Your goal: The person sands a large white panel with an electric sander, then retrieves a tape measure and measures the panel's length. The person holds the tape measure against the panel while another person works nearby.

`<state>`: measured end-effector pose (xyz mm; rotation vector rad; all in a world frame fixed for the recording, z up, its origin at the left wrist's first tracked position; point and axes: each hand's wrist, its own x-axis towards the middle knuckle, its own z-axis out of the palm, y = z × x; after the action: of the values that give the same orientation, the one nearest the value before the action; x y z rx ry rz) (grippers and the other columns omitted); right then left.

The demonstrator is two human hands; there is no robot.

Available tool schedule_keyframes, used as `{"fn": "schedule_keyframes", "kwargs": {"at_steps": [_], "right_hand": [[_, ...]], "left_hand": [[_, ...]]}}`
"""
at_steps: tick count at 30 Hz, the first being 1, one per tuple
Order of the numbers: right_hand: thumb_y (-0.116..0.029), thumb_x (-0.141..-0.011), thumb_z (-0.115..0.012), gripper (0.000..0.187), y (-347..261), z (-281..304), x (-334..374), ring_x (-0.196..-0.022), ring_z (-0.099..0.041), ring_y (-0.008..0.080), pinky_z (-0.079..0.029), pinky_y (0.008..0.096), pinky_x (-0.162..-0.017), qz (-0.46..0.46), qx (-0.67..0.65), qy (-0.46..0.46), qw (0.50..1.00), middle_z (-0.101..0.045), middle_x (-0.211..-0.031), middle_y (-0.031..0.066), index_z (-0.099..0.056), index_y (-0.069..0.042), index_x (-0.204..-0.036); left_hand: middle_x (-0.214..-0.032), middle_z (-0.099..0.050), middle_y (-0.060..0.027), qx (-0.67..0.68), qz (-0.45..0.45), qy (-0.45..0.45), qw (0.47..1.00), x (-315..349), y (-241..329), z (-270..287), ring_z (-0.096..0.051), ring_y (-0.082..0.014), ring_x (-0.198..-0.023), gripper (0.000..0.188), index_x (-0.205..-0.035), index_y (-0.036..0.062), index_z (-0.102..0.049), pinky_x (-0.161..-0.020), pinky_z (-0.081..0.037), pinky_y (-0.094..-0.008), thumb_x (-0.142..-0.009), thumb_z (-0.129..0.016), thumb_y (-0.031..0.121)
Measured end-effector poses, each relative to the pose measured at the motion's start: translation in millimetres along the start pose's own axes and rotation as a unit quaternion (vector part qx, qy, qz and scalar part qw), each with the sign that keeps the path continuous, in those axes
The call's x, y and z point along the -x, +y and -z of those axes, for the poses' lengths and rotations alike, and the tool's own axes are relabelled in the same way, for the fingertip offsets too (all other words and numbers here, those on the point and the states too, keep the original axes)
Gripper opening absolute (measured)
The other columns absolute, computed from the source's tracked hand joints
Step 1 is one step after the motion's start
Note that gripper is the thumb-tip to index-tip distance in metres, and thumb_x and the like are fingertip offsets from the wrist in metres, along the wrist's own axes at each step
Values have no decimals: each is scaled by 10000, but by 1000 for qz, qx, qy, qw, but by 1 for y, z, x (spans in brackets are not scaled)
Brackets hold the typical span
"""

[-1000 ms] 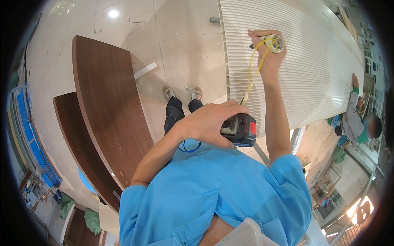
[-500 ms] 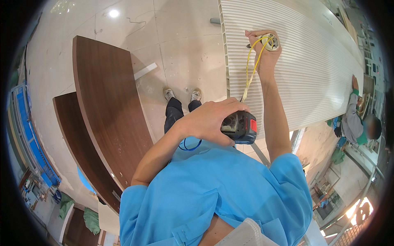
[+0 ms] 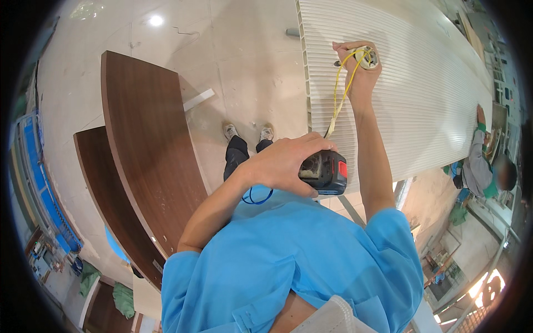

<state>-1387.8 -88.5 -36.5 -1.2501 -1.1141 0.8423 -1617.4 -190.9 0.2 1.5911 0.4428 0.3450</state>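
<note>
My left hand (image 3: 284, 162) is closed around a black power-tool battery pack (image 3: 327, 175) with a red tab, held close to my front. My right hand (image 3: 360, 69) reaches out over a white ribbed panel (image 3: 402, 105) and grips a pale, round-ended cylindrical thing (image 3: 367, 57), whose kind I cannot make out. Yellow wires (image 3: 335, 97) loop out of its end and run back to the battery pack, joining a dark lead close to my left fingers. Most of the cylinder is hidden by the right hand.
Two dark brown boards (image 3: 145, 127) stand on edge to my left. A white strip (image 3: 199, 99) lies on the tiled floor next to them. At the panel's far right a person (image 3: 482, 161) in grey and green rests a hand on its edge. Blue equipment (image 3: 47, 183) stands far left.
Both hands keep their grips and places. The boards, floor and panel sit very slightly lower and further right in the picture.
</note>
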Motion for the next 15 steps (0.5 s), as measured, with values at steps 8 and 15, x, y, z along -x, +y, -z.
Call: {"fn": "schedule_keyframes", "kwargs": {"at_steps": [8,15], "right_hand": [[81,-873,-701,150,7,4,0,-990,-736,244,-595,335,-820,-5,-9,-20,1000,-734,-976,149,-638,1,-983],[84,-878,-695,133,-1,1,-3,-996,-735,239,-594,329,-835,30,-7,-22,999,-734,-973,149,-650,3,-973]], "left_hand": [[-1229,-596,-117,-8,-17,2,1000,-3,-2,-1,-661,-339,-1058,844,-1396,137,-512,-876,-553,-434,-643,-846,323],[-1260,-592,-123,-6,-13,7,1000,-1,-1,1,-661,-341,-1062,841,-1397,131,-511,-875,-554,-434,-648,-843,320]]}}
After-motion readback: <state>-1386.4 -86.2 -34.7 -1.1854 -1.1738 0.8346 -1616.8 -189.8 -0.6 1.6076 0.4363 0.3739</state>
